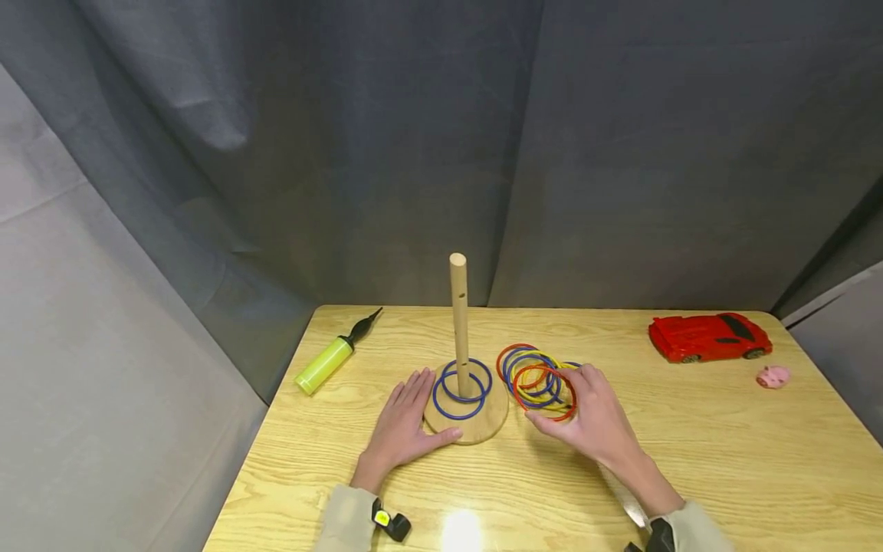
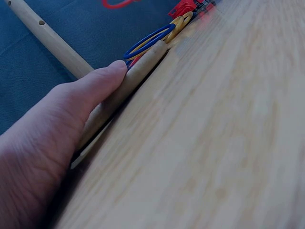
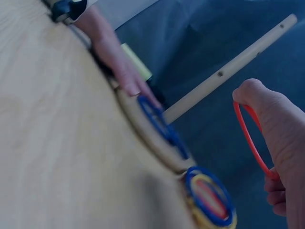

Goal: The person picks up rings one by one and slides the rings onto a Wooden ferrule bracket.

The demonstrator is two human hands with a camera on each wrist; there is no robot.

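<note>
Well inside the worktop's [image 1: 310,445] edges, my right hand [image 1: 599,418] pinches a red ring [image 3: 249,140]. My straight-fingered left hand [image 1: 407,425] touches the wooden disc [image 1: 479,430].

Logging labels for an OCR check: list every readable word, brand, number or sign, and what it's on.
None readable in any view.
Yellow patch on the black left-wrist device: too small to tell whether it bears marks.
Red car, yellow-green pump: no lettering can be made out.
Wooden stand, red ring in the right hand: no lettering visible.
</note>
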